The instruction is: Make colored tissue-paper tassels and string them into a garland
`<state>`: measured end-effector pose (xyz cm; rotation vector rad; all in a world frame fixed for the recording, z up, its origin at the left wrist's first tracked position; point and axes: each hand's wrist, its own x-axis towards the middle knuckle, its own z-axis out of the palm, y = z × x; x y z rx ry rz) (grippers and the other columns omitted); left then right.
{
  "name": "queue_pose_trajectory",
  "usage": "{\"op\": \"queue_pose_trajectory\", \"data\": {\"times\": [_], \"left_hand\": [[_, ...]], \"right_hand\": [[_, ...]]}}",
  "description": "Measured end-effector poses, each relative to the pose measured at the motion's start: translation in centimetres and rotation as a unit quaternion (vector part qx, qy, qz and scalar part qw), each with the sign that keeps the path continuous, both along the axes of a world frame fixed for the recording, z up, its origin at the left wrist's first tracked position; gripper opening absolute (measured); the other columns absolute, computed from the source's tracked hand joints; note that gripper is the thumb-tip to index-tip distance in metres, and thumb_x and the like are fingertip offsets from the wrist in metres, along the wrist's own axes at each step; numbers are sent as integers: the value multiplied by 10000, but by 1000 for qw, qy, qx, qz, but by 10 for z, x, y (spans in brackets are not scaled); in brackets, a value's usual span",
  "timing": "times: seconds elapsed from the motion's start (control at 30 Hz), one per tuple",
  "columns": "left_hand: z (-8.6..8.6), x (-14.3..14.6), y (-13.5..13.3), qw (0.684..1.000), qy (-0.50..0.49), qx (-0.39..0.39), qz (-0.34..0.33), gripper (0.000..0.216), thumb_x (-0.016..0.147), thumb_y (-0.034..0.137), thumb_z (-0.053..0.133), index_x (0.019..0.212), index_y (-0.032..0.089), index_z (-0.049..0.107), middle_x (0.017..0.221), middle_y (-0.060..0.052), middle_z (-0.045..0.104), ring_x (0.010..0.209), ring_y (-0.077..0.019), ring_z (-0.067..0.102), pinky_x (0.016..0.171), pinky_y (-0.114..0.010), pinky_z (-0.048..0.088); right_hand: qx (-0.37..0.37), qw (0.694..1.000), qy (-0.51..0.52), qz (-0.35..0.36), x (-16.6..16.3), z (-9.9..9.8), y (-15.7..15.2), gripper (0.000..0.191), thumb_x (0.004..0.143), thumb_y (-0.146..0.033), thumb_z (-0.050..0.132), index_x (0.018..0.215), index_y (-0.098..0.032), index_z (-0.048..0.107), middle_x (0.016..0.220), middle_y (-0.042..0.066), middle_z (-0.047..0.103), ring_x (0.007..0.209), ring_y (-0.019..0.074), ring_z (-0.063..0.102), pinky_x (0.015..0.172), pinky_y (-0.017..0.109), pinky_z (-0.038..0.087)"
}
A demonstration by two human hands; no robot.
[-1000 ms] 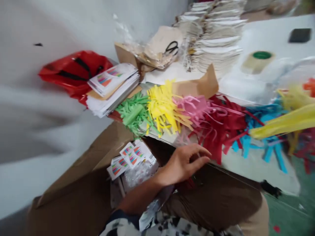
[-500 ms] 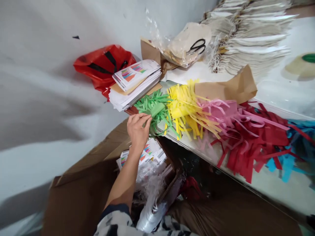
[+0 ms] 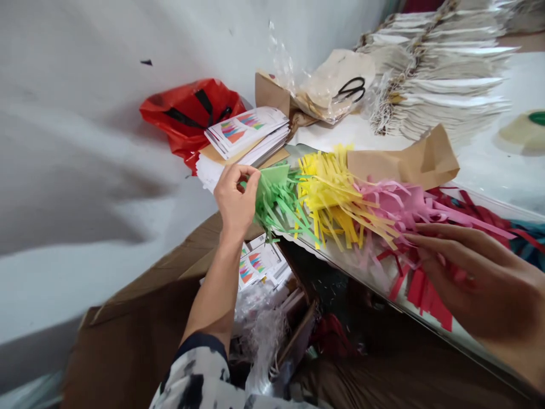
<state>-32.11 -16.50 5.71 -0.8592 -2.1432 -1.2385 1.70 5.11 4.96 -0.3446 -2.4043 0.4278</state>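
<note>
Between the thumb and fingers of my left hand (image 3: 237, 196) is the top edge of a green paper fringe (image 3: 275, 193), its strips hanging over the table edge. A yellow fringe (image 3: 326, 187) lies to its right, followed by a pink fringe (image 3: 400, 199). Over the red fringe (image 3: 430, 298) comes my right hand (image 3: 489, 278), its fingers stretched toward the pink strips. Whether those fingertips touch the strips I cannot tell. Part of a blue fringe (image 3: 528, 244) shows at the right edge.
A stack of printed cards (image 3: 249, 133) lies by a red plastic bag (image 3: 191, 116). Black-handled scissors (image 3: 352, 89) rest behind, near bundled white papers (image 3: 447, 85) and a tape roll (image 3: 523, 133). Brown paper (image 3: 404, 162) lies behind the fringes. Below is a box with printed cards (image 3: 264, 264).
My left hand has raised the edge of the green fringe, so its strips hang down more. My right hand has come into view from the right, over the red fringe.
</note>
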Motion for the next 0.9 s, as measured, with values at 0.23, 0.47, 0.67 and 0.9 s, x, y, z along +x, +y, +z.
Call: {"op": "queue_pose_trajectory", "data": {"times": [0.23, 0.47, 0.67, 0.9], "left_hand": [[20, -20, 36, 995, 12, 29, -97, 84, 999, 255, 652, 930, 222, 619, 981, -16, 683, 847, -129, 678, 703, -240, 517], [63, -36, 98, 985, 35, 56, -157, 165, 977, 369, 672, 870, 289, 574, 965, -13, 699, 862, -184, 683, 725, -319, 552], [111, -25, 138, 978, 61, 90, -176, 185, 950, 286, 617, 800, 319, 514, 899, -1, 656, 811, -187, 643, 737, -349, 543], [151, 59, 133, 870, 128, 148, -452, 164, 983, 348, 684, 869, 251, 615, 881, -15, 593, 722, -146, 572, 596, -291, 422]], "right_hand": [[65, 997, -4, 39, -16, 8, -15, 206, 991, -184, 675, 1173, -244, 747, 1205, 87, 769, 1027, 257, 774, 875, 375, 615], [41, 999, -7, 36, 8, 2, -9, 211, 1031, -271, 630, 1194, -277, 764, 1236, 36, 759, 1045, 222, 764, 891, 357, 609], [23, 999, 2, 32, 27, 0, -7, 223, 1032, -241, 624, 1211, -289, 749, 1247, 21, 756, 1058, 206, 761, 886, 359, 610], [8, 999, 37, -32, 59, 22, -12, 306, 1018, -231, 642, 1292, -348, 708, 1276, 15, 752, 1063, 217, 756, 881, 365, 622]]}}
